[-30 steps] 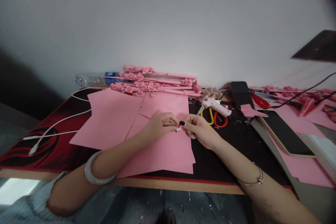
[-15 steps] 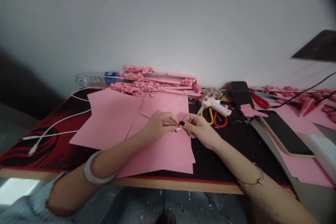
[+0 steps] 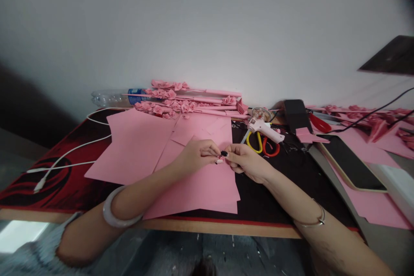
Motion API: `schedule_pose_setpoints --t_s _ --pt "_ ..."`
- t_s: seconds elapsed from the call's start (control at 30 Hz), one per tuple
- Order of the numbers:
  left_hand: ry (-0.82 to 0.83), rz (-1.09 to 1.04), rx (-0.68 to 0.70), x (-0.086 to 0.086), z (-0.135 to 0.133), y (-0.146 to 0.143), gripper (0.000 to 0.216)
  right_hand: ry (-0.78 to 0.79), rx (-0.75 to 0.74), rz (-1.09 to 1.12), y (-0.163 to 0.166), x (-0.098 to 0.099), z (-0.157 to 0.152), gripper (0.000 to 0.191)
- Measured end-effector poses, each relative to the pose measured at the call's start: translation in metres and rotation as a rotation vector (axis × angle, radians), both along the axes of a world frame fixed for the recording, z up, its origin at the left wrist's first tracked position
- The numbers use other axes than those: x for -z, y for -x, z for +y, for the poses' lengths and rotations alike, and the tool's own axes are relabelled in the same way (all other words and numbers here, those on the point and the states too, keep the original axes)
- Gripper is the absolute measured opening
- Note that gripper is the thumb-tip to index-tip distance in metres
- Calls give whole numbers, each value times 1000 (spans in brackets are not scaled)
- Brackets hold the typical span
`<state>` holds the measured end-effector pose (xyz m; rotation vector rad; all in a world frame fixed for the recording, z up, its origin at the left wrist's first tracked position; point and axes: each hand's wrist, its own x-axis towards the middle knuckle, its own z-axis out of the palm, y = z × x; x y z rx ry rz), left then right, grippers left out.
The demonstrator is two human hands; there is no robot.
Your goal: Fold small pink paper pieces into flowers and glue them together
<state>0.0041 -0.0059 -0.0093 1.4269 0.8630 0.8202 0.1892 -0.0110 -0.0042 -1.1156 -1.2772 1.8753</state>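
Note:
Between my fingertips is a small piece of pink paper, mostly covered by the fingers. My left hand pinches it from the left, and my right hand grips it from the right with thumb and fingers pressed together. Both hands hover over pink paper sheets that overlap on the dark desk mat. Behind them lie pink paper flower stems with folded blossoms, along the wall.
A pale glue gun rests right of my hands, by scissors with yellow and red handles. Further right are a phone, a black device and more pink paper. A plastic bottle and a white cable lie left.
Both hands stay pinched together at nearly the same spot. My right fingers have shifted very slightly; the view has moved a little. Nothing has been put down or picked up.

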Motion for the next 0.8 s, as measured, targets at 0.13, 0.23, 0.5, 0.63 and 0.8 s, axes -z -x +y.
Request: schedule_pose_setpoints --t_s 0.13,0.23,0.5,0.63,0.8 --pt "6 -26 5 2 1 0 15 59 -24 43 0 -3 0 34" --pt "5 -58 1 3 3 0 17 76 -14 86 0 -4 0 31" --pt "82 -118 -20 -4 3 -2 16 -73 153 137 1 -5 1 28" --pt "90 -133 -45 -4 4 -2 18 -264 220 38 1 -1 1 21" --pt "67 -130 -84 0 4 -2 24 -648 227 -278 0 -2 0 14"
